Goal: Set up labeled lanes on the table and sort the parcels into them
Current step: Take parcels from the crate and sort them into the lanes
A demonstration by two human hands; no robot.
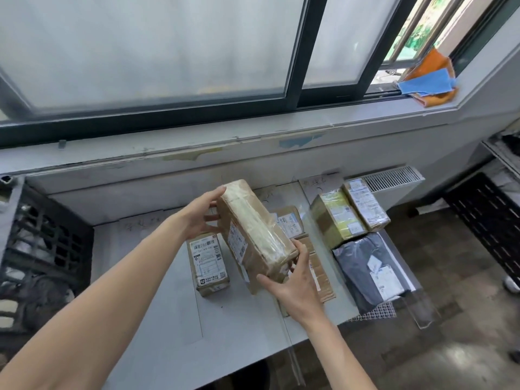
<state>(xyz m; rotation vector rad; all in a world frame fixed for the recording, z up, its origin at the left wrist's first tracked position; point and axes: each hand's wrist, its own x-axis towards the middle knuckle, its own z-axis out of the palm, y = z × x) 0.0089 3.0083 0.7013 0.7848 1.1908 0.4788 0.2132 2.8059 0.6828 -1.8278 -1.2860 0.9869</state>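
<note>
I hold a long brown taped cardboard parcel (254, 235) tilted above the white table (157, 305). My left hand (201, 213) grips its far upper end and my right hand (295, 280) grips its near lower end. Under it stands a small brown box with a shipping label (208, 263) and a flat brown parcel (316, 266). Another labeled brown parcel (289, 223) lies behind. On the right lie a yellow-taped box (336, 218), a brown box (365, 204) and a dark grey bag parcel (368, 271). Handwritten paper lane labels (320, 184) lie along the table's far edge.
A black plastic crate (42, 249) with things inside stands at the left of the table. A window sill (253, 144) and wall run behind it. Orange and blue cloths (430, 80) lie on the sill at right. A black perforated rack (489, 220) stands at right.
</note>
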